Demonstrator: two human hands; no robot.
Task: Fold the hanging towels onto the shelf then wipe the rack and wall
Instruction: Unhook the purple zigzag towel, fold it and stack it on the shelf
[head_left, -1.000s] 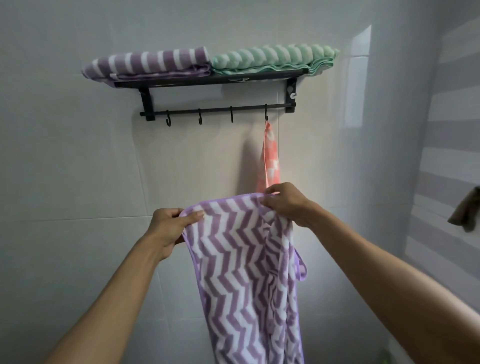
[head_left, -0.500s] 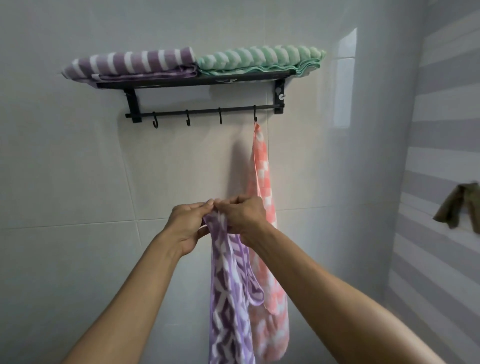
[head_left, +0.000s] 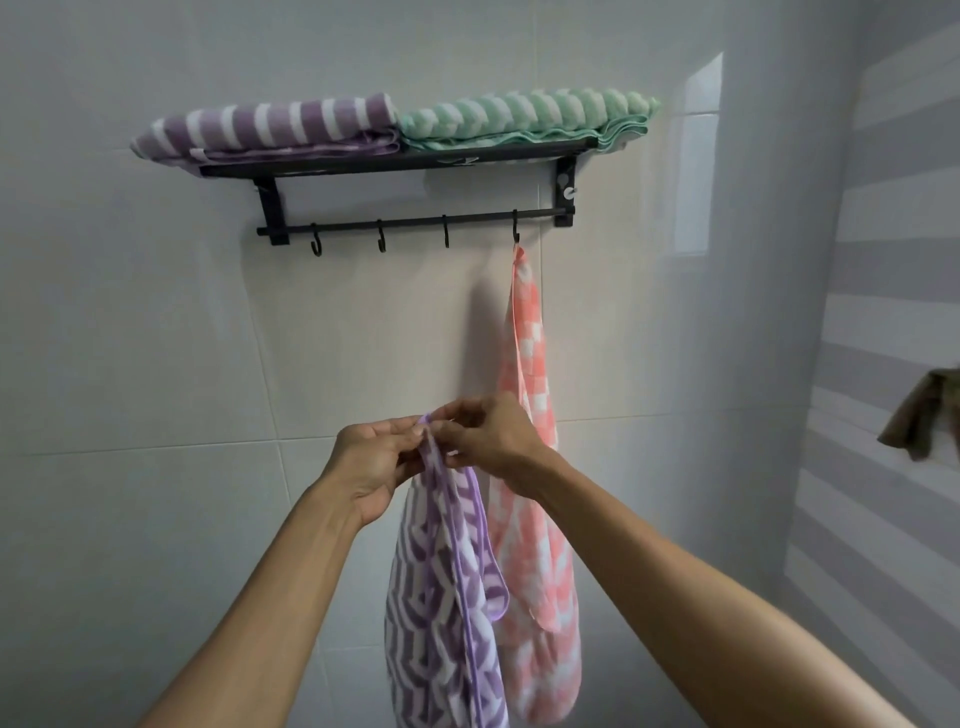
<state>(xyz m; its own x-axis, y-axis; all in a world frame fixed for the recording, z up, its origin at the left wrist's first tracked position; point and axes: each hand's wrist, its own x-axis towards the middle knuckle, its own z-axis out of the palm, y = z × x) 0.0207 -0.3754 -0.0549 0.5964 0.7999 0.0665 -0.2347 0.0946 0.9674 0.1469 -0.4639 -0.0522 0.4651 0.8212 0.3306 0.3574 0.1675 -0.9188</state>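
A purple zigzag towel (head_left: 441, 597) hangs doubled lengthwise from both my hands, below the black wall rack (head_left: 405, 161). My left hand (head_left: 376, 462) and my right hand (head_left: 491, 441) meet and pinch its top corners together. Behind it a pink checked towel (head_left: 530, 467) hangs from the rightmost hook (head_left: 516, 234). On the shelf lie a folded purple striped towel (head_left: 270, 127) at the left and a folded green towel (head_left: 524, 117) at the right.
Three bare hooks (head_left: 382, 243) hang on the rack's bar. White tiled wall (head_left: 156, 364) lies behind. A striped side wall (head_left: 893, 260) stands at the right, with a brown cloth (head_left: 919, 415) hanging on it.
My hands came together, bringing the purple zigzag towel's top corners against each other, so the spread towel now hangs folded in half. The pink towel behind it is now visible.
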